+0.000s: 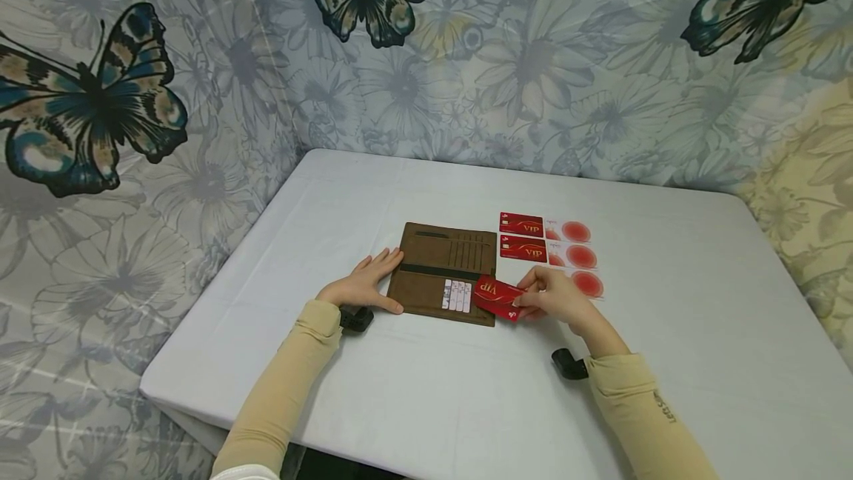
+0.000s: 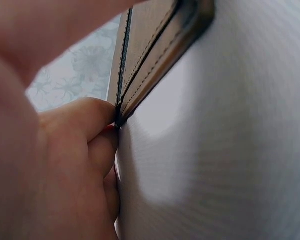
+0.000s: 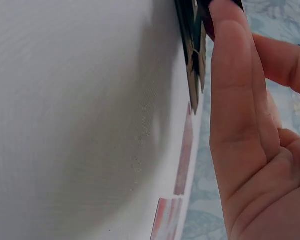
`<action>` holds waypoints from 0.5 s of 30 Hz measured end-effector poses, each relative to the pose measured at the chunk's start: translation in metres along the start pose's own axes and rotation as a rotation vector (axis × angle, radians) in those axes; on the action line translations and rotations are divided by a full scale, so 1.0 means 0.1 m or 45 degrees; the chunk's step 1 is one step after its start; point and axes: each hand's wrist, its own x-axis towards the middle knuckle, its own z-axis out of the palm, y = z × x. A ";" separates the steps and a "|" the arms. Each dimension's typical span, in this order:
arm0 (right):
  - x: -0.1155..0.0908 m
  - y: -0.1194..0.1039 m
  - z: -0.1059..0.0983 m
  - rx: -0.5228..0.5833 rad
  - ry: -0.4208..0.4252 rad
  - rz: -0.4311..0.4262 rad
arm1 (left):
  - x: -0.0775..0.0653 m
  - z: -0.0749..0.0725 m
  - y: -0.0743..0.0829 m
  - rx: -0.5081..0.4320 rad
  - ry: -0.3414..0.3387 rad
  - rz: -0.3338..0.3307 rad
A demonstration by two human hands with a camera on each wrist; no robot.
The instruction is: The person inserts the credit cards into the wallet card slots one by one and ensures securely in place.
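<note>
A brown wallet (image 1: 440,244) lies opened flat on the white table, with white card edges (image 1: 456,295) showing in its near half. My left hand (image 1: 363,284) rests at the wallet's left edge, fingers spread and straight, fingertips right at the edge in the left wrist view. My right hand (image 1: 553,295) pinches a red VIP card (image 1: 496,297) between thumb and fingers. That card is tilted and overlaps the wallet's near right corner. In the right wrist view the fingers (image 3: 232,75) hold it beside the wallet's edge.
Two more red VIP cards (image 1: 522,225) lie in a column right of the wallet. Beside them are several pale cards with red circles (image 1: 581,255). The white table (image 1: 433,391) meets a flower and butterfly patterned cloth (image 1: 533,72) at the back. Each wrist carries a black camera (image 1: 569,364).
</note>
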 end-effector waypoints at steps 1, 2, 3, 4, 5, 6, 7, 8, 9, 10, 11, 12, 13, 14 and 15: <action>0.00 0.00 0.00 0.000 -0.017 0.009 | 0.00 0.00 0.00 -0.002 0.000 -0.001; 0.00 0.01 0.00 -0.001 -0.032 0.017 | 0.00 0.00 0.00 -0.003 0.001 -0.002; 0.00 0.01 0.00 -0.003 -0.049 0.022 | 0.00 0.00 0.00 -0.004 0.001 -0.003; 0.01 0.02 0.00 -0.004 -0.065 0.026 | 0.00 0.00 0.00 -0.004 0.003 0.000; 0.01 0.02 -0.01 -0.007 -0.075 0.031 | 0.00 0.00 0.00 -0.002 0.003 -0.004; 0.02 0.03 -0.01 -0.012 -0.083 0.035 | 0.00 -0.01 0.00 -0.002 0.004 -0.001; 0.02 0.03 -0.01 -0.018 -0.086 0.039 | -0.01 -0.01 0.00 0.001 0.004 -0.004; 0.03 0.04 -0.01 -0.024 -0.088 0.039 | -0.01 -0.01 0.00 0.000 0.006 -0.001; 0.03 0.04 -0.01 -0.030 -0.089 0.038 | -0.01 -0.01 0.00 0.002 0.007 0.001; 0.04 0.04 -0.01 -0.041 -0.091 0.035 | -0.01 -0.01 0.00 0.003 0.006 0.001; 0.05 0.03 -0.01 -0.058 -0.090 0.035 | -0.01 -0.01 0.00 0.000 0.006 0.004; 0.06 0.03 -0.01 -0.073 -0.083 0.039 | -0.01 0.00 0.00 -0.002 0.003 0.003; 0.07 0.02 0.00 -0.087 -0.076 0.042 | -0.01 -0.01 0.01 -0.004 0.005 0.007; 0.08 0.02 0.00 -0.103 -0.068 0.044 | -0.01 -0.01 0.01 -0.005 0.004 0.006; 0.10 0.01 0.01 -0.123 -0.067 0.041 | -0.01 -0.01 0.01 -0.001 0.003 0.007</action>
